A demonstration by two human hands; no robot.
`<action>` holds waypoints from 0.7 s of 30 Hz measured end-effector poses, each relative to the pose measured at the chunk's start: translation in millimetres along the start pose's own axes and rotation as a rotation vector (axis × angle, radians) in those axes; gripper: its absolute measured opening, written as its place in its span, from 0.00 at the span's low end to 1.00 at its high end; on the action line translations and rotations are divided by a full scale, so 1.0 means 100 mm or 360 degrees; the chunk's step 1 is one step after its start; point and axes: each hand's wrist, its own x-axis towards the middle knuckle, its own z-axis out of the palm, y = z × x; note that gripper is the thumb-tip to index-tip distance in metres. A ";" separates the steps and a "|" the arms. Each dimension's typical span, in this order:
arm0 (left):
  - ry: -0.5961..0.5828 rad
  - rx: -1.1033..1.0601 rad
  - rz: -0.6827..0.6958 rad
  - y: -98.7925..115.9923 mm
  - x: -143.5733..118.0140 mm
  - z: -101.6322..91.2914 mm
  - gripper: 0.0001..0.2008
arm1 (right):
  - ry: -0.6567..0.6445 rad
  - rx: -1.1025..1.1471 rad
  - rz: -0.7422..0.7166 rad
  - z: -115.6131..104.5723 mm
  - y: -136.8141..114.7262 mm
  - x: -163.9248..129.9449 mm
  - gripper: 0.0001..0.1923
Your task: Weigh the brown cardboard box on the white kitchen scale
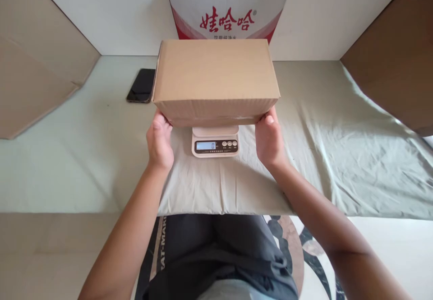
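Observation:
A plain brown cardboard box is held up between my two hands, above a small white kitchen scale. My left hand grips the box's lower left corner, with the fingers mostly hidden beneath it. At the lower right corner my right hand holds it the same way, thumb at the side. The scale's lit display reads 0, and its buttons sit to the right of the display. Most of the scale's platform is hidden behind the box.
A black phone lies on the pale green cloth, left of the box. Behind stands a white and red carton against the white wall. Large cardboard pieces flank the left side, and another cardboard panel the right.

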 end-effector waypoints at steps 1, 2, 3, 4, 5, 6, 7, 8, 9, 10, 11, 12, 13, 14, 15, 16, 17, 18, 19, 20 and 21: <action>0.0021 0.0005 0.0003 -0.01 0.00 0.00 0.37 | -0.0007 0.0008 0.0011 0.01 0.00 -0.01 0.36; 0.0043 0.0006 0.0009 -0.02 -0.01 -0.01 0.37 | -0.0011 0.0011 0.0020 0.01 0.01 -0.01 0.36; 0.0063 0.0007 0.0014 -0.03 -0.02 0.00 0.37 | -0.0013 0.0009 0.0024 0.01 0.02 -0.01 0.37; 0.0085 0.0010 0.0017 -0.04 -0.03 0.01 0.37 | -0.0011 0.0004 0.0025 0.01 0.02 -0.01 0.37; 0.0109 0.0016 0.0019 -0.04 -0.04 0.02 0.37 | -0.0004 0.0000 0.0027 0.01 0.03 -0.01 0.37; 0.0137 0.0024 0.0021 -0.05 -0.05 0.03 0.37 | 0.0004 -0.0006 0.0031 0.00 0.04 -0.02 0.37; 0.0165 0.0032 0.0024 -0.05 -0.07 0.05 0.37 | 0.0012 -0.0009 0.0037 0.00 0.04 -0.02 0.37; 0.0193 0.0037 0.0030 -0.05 -0.08 0.06 0.37 | 0.0022 -0.0007 0.0043 0.00 0.05 -0.02 0.37; 0.0221 0.0033 0.0040 -0.04 -0.08 0.08 0.37 | 0.0030 0.0000 0.0046 0.00 0.05 -0.02 0.37; 0.0242 0.0024 0.0050 -0.04 -0.09 0.09 0.36 | 0.0035 0.0010 0.0045 0.00 0.05 -0.03 0.37; 0.0257 0.0013 0.0058 -0.04 -0.10 0.10 0.36 | 0.0039 0.0025 0.0040 0.00 0.05 -0.03 0.36; 0.0266 0.0006 0.0062 -0.04 -0.11 0.11 0.35 | 0.0042 0.0041 0.0033 0.00 0.05 -0.04 0.34; 0.0269 0.0006 0.0062 -0.05 -0.12 0.11 0.36 | 0.0043 0.0054 0.0027 -0.01 0.05 -0.05 0.33; 0.0269 0.0015 0.0057 -0.05 -0.12 0.11 0.36 | 0.0043 0.0059 0.0028 -0.01 0.05 -0.06 0.33; 0.0267 0.0031 0.0049 -0.06 -0.13 0.11 0.37 | 0.0045 0.0058 0.0033 -0.02 0.05 -0.06 0.33; 0.0265 0.0048 0.0040 -0.08 -0.14 0.11 0.37 | 0.0050 0.0051 0.0043 -0.02 0.06 -0.07 0.34; 0.0265 0.0062 0.0033 -0.09 -0.15 0.10 0.38 | 0.0055 0.0042 0.0053 -0.03 0.06 -0.07 0.35; 0.0265 0.0072 0.0026 -0.10 -0.15 0.10 0.37 | 0.0058 0.0036 0.0059 -0.04 0.07 -0.08 0.35; 0.0265 0.0076 0.0019 -0.11 -0.16 0.10 0.37 | 0.0059 0.0040 0.0059 -0.04 0.07 -0.08 0.35; 0.0260 0.0075 0.0013 -0.12 -0.16 0.09 0.38 | 0.0055 0.0050 0.0054 -0.05 0.08 -0.08 0.35; 0.0250 0.0069 0.0008 -0.13 -0.17 0.09 0.38 | 0.0049 0.0059 0.0047 -0.05 0.08 -0.08 0.34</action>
